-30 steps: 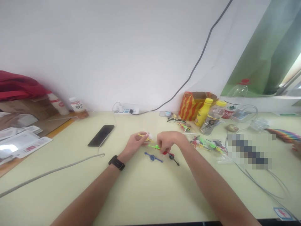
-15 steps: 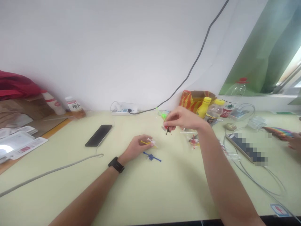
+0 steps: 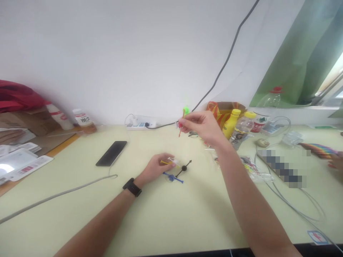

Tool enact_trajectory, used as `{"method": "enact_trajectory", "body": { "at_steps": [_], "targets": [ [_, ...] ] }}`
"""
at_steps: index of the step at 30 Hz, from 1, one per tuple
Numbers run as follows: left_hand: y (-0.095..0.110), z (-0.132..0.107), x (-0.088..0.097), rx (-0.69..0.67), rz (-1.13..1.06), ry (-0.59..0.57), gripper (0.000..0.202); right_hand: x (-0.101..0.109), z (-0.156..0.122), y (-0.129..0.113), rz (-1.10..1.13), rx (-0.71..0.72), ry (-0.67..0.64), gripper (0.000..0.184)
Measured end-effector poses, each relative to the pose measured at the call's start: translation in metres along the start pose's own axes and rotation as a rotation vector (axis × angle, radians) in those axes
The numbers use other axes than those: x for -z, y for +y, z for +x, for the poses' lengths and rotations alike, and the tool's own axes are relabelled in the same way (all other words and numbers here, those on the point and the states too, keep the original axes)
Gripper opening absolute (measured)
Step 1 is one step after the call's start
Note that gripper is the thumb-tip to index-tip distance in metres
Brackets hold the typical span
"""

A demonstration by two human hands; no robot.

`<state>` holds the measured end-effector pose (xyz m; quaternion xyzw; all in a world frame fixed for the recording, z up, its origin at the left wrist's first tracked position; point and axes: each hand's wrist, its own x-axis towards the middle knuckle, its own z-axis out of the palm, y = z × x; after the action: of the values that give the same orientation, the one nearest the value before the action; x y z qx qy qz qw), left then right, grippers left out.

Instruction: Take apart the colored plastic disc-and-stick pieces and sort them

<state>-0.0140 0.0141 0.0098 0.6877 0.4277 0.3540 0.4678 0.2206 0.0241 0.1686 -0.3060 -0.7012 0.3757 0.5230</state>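
My right hand (image 3: 197, 125) is raised over the table, pinching several small plastic spinner arrows. Among them show a green arrow (image 3: 185, 110) and an orange-red arrow (image 3: 179, 134). Low on the table, my left hand (image 3: 157, 167) curls its thumb and fingers round a yellow arrow (image 3: 165, 162) and a white arrow (image 3: 175, 162). Just in front of it lies a blue arrow (image 3: 171, 177) with a round clear hub. Beside that, a black arrow (image 3: 184, 168) lies slantwise, its lower end close to the blue one. My fingers partly hide the held pieces.
A black phone (image 3: 112, 153) lies to the left, near a grey cable (image 3: 61, 192). Small parts in a clear bag (image 3: 257, 171), bottles (image 3: 232, 123) and a power strip (image 3: 142, 122) stand or lie beyond. Another person's hand (image 3: 336, 160) shows at the right edge.
My right hand has risen and moved slightly left. The black arrow, formerly among the pieces in it, now lies on the table beside the blue arrow. My left hand has hardly moved.
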Motion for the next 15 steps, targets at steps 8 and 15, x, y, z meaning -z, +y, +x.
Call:
{"method": "enact_trajectory", "body": {
  "at_steps": [8, 15],
  "targets": [
    [0.0, 0.0, -0.001, -0.026, 0.003, 0.017, 0.046, -0.026, 0.004, 0.027, -0.228, -0.016, -0.077, 0.022],
    [0.009, -0.002, -0.003, -0.075, -0.021, 0.009, 0.041, -0.026, 0.003, 0.031, -0.431, 0.012, -0.129, 0.017]
  ]
}}
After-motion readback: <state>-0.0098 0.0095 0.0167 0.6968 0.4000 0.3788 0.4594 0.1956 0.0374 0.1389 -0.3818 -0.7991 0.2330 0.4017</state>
